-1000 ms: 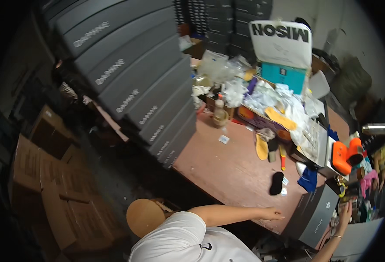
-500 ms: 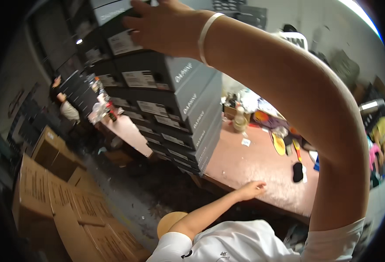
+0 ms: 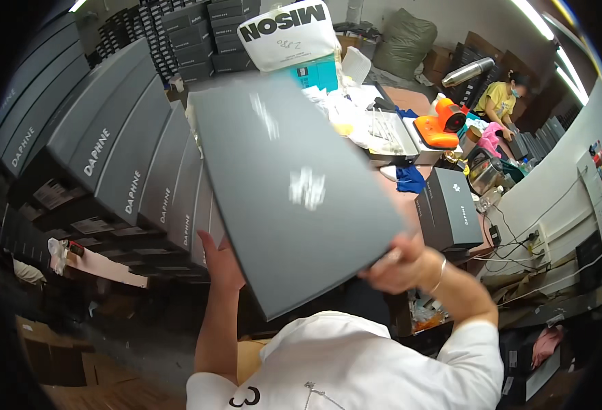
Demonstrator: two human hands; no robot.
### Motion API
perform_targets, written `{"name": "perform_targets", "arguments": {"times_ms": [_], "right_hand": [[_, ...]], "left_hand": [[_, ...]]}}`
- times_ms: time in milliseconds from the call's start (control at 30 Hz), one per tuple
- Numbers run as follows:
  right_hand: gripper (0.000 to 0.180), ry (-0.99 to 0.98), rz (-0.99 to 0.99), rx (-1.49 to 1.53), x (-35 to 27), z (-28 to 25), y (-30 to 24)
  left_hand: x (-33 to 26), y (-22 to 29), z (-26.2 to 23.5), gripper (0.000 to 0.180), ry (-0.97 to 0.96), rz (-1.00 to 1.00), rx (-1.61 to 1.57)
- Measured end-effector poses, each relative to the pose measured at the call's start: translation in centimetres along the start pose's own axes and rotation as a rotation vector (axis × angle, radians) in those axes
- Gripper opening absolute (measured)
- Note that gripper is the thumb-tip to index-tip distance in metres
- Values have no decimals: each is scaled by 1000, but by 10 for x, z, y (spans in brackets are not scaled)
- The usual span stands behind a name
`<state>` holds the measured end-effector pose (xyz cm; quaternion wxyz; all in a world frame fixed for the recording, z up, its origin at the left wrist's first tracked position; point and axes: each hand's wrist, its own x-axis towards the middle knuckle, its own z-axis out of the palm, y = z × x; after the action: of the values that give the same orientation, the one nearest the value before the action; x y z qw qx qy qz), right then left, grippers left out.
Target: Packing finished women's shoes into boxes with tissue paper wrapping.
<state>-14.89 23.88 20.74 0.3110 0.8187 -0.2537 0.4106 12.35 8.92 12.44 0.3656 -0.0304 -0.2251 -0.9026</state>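
A dark grey shoebox [image 3: 273, 225], blurred by motion, is tilted in front of my chest, its broad face with white markings towards me. My right hand [image 3: 402, 265] grips it at the near right corner, fingers closed over the edge. Against its left side is my left hand [image 3: 224, 265], thumb raised; its other fingers pass out of sight behind the box, seemingly holding it. Just left of that hand rises a tall stack of matching shoeboxes [image 3: 127, 160], with pale labels on their ends.
On the pink table at right stand more grey shoeboxes [image 3: 454, 208], an orange device [image 3: 444, 124], a kettle [image 3: 482, 171] and a blue cloth [image 3: 410, 179]. A white printed bag [image 3: 290, 37] lies behind. Cables [image 3: 519, 239] hang at right. A person in yellow [image 3: 499, 102] works farther off.
The view has swung right. My right hand has come down from high on the stack and now holds a shoebox. The left hand has left the table edge and come to the box's side.
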Motion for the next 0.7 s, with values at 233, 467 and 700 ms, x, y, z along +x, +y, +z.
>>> {"name": "perform_targets", "arguments": {"times_ms": [233,467,700], "right_hand": [[51,-333,1205,567,-177,98,-86],[58,-392,2302,945,-269,144,-34],[55,93,2210,1441,-201,108,24]], "left_hand": [[-17,-114,-246,64,826,-448,1273],[-17,-166,-189,43,949,-231,474],[10,-121,-130,60,888,-210,608]]}}
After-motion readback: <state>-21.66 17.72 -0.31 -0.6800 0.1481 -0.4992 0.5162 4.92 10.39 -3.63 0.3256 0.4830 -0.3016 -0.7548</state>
